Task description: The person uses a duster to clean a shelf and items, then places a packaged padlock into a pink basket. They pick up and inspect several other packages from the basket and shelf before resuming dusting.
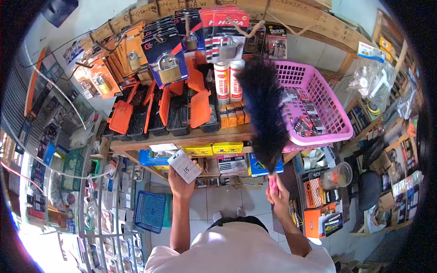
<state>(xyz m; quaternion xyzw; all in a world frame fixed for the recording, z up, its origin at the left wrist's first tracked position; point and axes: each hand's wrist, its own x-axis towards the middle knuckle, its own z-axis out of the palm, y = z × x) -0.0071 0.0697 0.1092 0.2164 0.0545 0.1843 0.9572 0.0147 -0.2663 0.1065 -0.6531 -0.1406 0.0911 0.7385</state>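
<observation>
My right hand (278, 193) is closed round the pink handle of a black feather duster (264, 113). The duster points up and away from me, its feathers overlapping the near left side of the pink basket (330, 95). In my left hand (182, 179) is a small whitish card pack (184, 166) with "15" handwritten on it, held in front of the shelf edge. Beyond it, black bins with orange lids (180, 111) stand on the wooden shelf (177, 139). Two sealant tubes (229, 82) and small orange boxes (233, 115) are just left of the duster.
Carded padlocks (167, 68) hang from a wooden beam (309, 29) above the shelf. Yellow boxes (211, 149) sit below it. A blue crate (149, 211) is on the floor at left, near glass shelving. An orange box (323, 220) and a clear tub (337, 176) are at right.
</observation>
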